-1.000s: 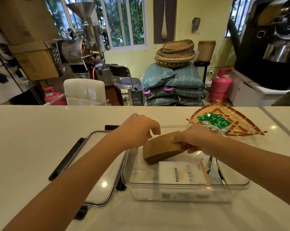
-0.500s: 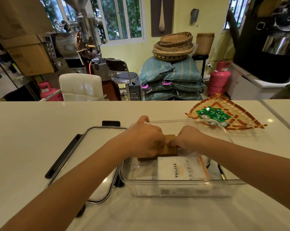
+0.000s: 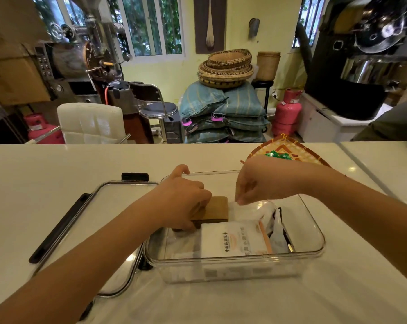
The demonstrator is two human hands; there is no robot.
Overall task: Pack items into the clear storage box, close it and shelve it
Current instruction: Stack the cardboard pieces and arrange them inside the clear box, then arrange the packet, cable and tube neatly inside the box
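Observation:
The clear storage box (image 3: 312, 249) stands open on the white counter in front of me. Inside lie a brown paper stack (image 3: 217, 209) at the back left, a white printed packet (image 3: 233, 239) in front, and dark and white sachets (image 3: 277, 228) on the right. My left hand (image 3: 181, 202) reaches into the box and grips the left end of the brown stack. My right hand (image 3: 261, 181) hovers above the box's back right, fingers loosely curled downward, holding nothing. The box's clear lid (image 3: 113, 206) with black clips lies flat to the left of the box.
A woven fan-shaped tray (image 3: 289, 149) with green packets (image 3: 279, 155) sits at the back right of the counter (image 3: 57, 174), partly behind my right wrist. A white chair back (image 3: 90, 122) stands beyond the far edge. A seam splits the counter at the right.
The brown stack has gone down flat into the box. My right hand has let go of it and risen to the right. My left hand stays on the stack.

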